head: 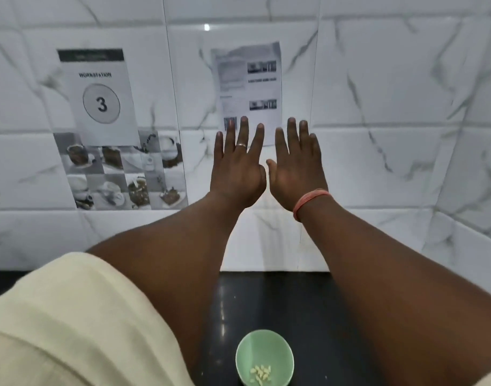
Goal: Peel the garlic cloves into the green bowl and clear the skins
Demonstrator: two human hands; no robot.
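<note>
A green bowl [264,355] stands on the black counter [308,307] near the bottom of the view, between my forearms. Several pale peeled garlic cloves [260,374] lie in its bottom. My left hand [237,165] and my right hand [296,168] are stretched out side by side in front of the tiled wall, far above the bowl, backs toward me, fingers straight and spread. Both hold nothing. The left hand wears a ring, the right wrist a pink band [308,200]. No skins show on the counter.
The white marble-tiled wall [392,121] carries a "Workstation 3" sheet [99,96], a printed page [250,84] and a grid of food photos [122,174]. A cream sleeve [71,324] fills the lower left. A few tiny specks dot the counter.
</note>
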